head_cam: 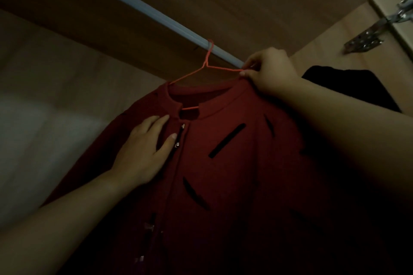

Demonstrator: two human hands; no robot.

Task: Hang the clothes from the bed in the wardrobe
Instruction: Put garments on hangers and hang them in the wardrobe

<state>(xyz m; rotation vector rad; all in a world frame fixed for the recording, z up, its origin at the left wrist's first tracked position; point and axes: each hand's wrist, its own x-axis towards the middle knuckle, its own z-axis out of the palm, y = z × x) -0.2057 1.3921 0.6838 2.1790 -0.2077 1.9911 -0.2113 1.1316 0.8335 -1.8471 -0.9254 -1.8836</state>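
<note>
Rightward, black garment (348,87) beside red garment (223,174)

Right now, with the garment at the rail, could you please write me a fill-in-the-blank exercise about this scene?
1. The hanger hooked over the rail carries a garment whose colour is ____.
2. The left hand rests flat on the front of the ____.
3. The right hand pinches one end of the wire ____.
4. Behind the right forearm is another cloth, whose colour is ____.
Missing words: red; garment; hanger; black.
</note>
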